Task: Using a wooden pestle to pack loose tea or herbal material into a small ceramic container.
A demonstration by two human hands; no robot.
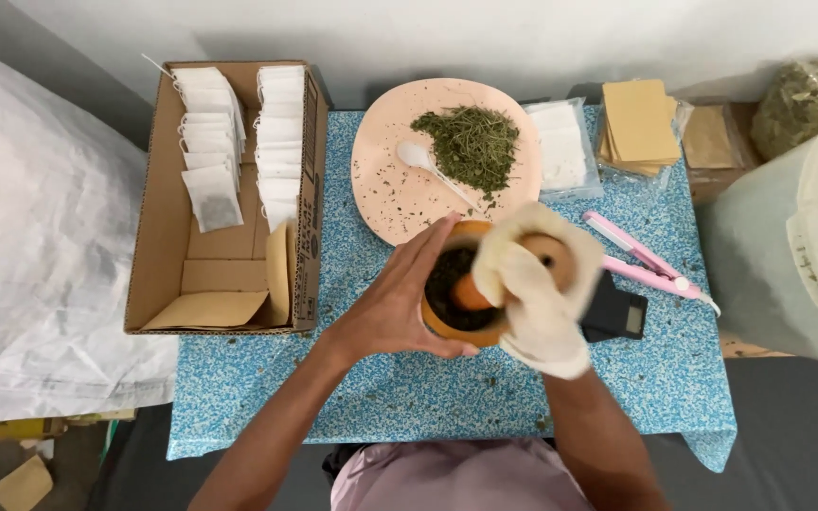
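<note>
at the middle of a blue speckled bench, the bare left hand cups the side of a wooden bowl of dark crushed herbs, while the gloved right hand is closed around a wooden pestle set in the bowl. just behind sits a pink plate with dried green herbs and a white spoon. a cardboard box of white tea bags stands to the left.

Orange bowl, blue speckled table (white flecks), pink plate
</note>
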